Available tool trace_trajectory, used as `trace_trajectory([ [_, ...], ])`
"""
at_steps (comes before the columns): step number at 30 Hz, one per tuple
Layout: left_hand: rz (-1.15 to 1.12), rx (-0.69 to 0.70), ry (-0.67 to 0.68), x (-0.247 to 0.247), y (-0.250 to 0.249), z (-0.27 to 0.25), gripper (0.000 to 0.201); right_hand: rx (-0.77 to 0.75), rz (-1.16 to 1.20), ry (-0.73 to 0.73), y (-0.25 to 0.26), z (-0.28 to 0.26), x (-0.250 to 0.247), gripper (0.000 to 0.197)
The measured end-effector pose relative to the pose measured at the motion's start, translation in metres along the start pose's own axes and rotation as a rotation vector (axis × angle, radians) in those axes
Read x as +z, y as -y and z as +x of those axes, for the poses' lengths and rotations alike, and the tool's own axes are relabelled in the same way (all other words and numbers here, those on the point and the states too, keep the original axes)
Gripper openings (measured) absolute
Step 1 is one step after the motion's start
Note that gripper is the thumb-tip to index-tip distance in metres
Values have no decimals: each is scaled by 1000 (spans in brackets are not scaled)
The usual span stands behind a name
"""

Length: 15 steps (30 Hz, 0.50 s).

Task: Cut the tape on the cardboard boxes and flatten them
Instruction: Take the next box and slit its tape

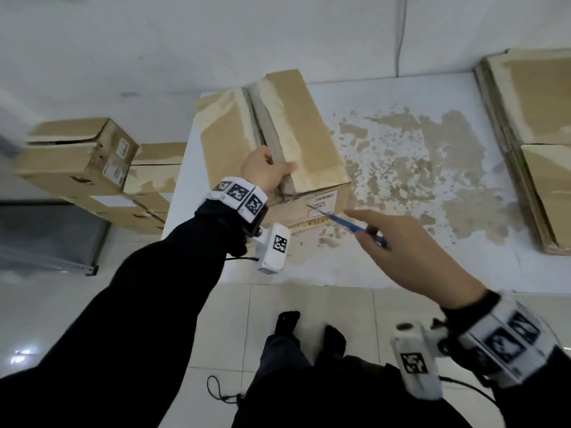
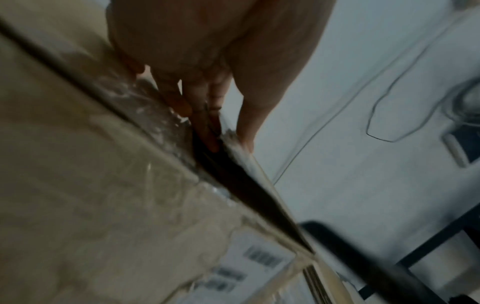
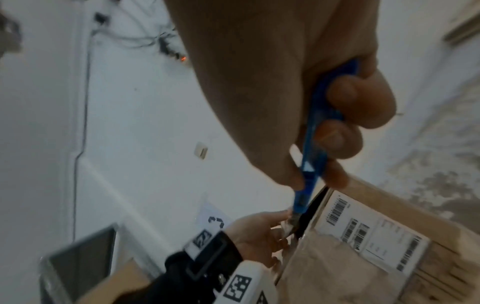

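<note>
A brown cardboard box (image 1: pixel 309 131) stands on the white table (image 1: pixel 401 267), its top seam split open between the two flaps. My left hand (image 1: pixel 267 171) grips the near edge of the right flap, fingers down in the gap (image 2: pixel 205 127) and thumb on top. My right hand (image 1: pixel 411 251) holds a blue utility knife (image 1: pixel 352 225) with the forefinger stretched along it. The thin blade points at the white shipping label (image 1: pixel 321 205) on the box's near side. In the right wrist view the knife (image 3: pixel 311 156) is clasped by curled fingers just above the box (image 3: pixel 363 257).
Several more cardboard boxes (image 1: pixel 80 162) are stacked on the floor at the left. Flattened cardboard (image 1: pixel 531 125) lies at the table's right end. The tabletop bears torn brown paper residue (image 1: pixel 432 168). A cable (image 1: pixel 222 393) lies on the tiled floor near my feet.
</note>
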State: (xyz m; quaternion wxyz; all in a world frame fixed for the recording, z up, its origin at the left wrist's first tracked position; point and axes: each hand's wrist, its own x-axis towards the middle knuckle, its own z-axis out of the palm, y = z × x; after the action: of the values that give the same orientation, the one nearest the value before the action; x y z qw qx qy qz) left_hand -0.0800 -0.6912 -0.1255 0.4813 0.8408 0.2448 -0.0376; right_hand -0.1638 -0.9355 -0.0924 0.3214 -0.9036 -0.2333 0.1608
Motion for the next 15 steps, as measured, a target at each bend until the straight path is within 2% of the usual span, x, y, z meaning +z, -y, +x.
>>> trace_trajectory([
  [2, 118, 51, 75, -10, -5, 0, 31, 30, 163, -102, -12, 1, -9, 18],
  [6, 586, 167, 320, -51, -19, 10, 28, 58, 212, -401, -36, 37, -33, 21],
  [7, 741, 188, 342, -60, -21, 16, 27, 68, 197, -460, -45, 48, -40, 22],
  [9, 1017, 268, 282, -75, -26, 29, 20, 158, 186, -528, -62, 67, -52, 25],
  [11, 1171, 330, 152, -86, -32, 40, 24, 264, 319, -465, -71, 80, -52, 25],
  [13, 1222, 372, 47, -88, -36, 48, 29, 343, 608, -328, -64, 81, -38, 26],
  [15, 1231, 393, 10, -79, -32, 50, 30, 364, 890, -219, -46, 70, -16, 26],
])
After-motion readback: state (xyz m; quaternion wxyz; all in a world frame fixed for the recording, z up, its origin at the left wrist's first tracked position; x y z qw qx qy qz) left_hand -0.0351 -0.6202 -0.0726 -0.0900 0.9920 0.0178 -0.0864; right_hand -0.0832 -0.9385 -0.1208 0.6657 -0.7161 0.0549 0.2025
